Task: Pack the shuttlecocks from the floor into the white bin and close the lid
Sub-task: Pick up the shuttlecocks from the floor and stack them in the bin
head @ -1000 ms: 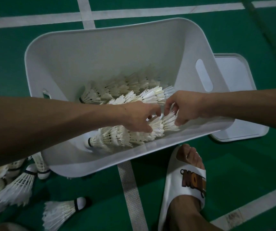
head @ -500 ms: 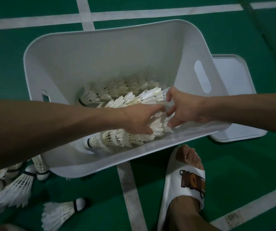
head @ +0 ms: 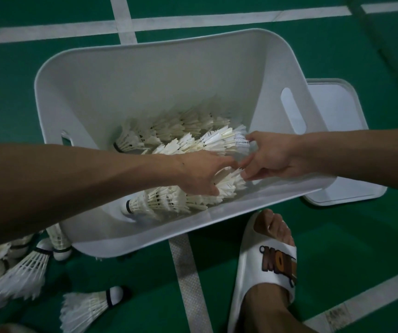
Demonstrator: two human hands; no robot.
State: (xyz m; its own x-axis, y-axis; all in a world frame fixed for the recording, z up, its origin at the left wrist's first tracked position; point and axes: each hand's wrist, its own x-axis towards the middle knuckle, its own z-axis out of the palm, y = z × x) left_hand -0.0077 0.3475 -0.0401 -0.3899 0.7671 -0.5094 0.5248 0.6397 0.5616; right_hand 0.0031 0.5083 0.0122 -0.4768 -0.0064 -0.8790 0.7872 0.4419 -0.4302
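The white bin stands on the green court floor, tipped toward me. Inside lie three rows of nested white shuttlecocks: a near row, a middle row and a far row. My left hand reaches in from the left, its fingers stretched flat over the near row. From the right, my right hand has its fingers spread at the feathered ends of the rows and grips nothing. The white lid lies flat on the floor to the right of the bin. Several loose shuttlecocks lie on the floor at lower left.
A single shuttlecock lies near the bottom edge. My foot in a white slipper stands just in front of the bin's right corner. White court lines run under the bin, and the bin's side wall has a handle slot.
My right hand has let go of the end of the near row and opened its fingers. My left hand's fingers have straightened out over that row. The bin has not moved.
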